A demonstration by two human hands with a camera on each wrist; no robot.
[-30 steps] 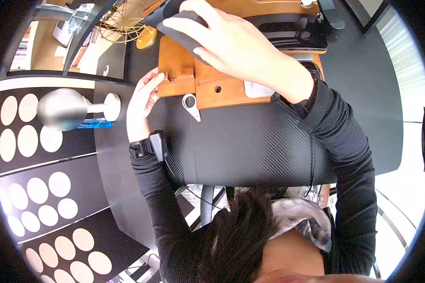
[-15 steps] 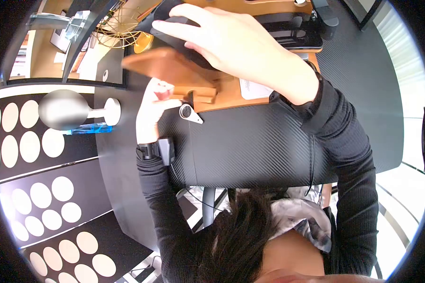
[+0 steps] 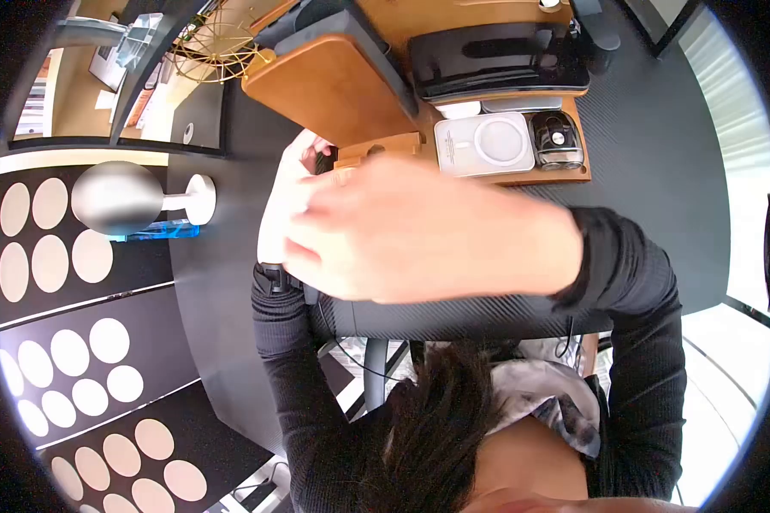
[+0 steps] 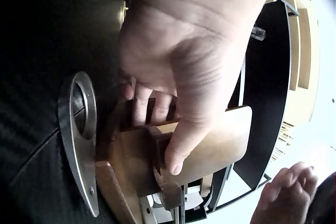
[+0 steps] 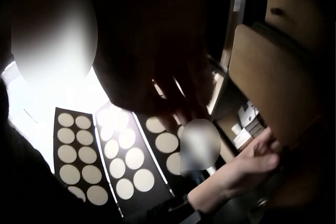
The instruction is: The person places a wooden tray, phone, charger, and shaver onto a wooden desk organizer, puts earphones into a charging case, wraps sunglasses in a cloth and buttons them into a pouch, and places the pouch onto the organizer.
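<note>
- Left hand grips a small tan leather-covered wooden block at the near left corner of the brown desk organiser tray; the thumb lies across the block's front and the fingers curl behind it.
- Right hand hangs in the air above the black carbon-weave desk, blurred, with the fingers loosely spread and nothing in them; it covers the near edge of the tray in the head view.
- Raised above the left hand is a tan leather flap with a dark backing, tilted up on its far side and leaning towards the gold wire ornament.
- Just beside the block, on the desk, lies a flat silver metal tag with a round hole, close to the left fingers; whether they touch it cannot be told.
- On the tray's right part sit a white square charger with a ring and, just beside it, a small clear-lidded dark case; behind them stands a black glossy curved stand.
- At the desk's left edge stands a white lamp base with a blurred grey head, well apart from both hands.
- Black ribbed sleeves cover both forearms, and a black wrist strap sits on the left wrist.
</note>
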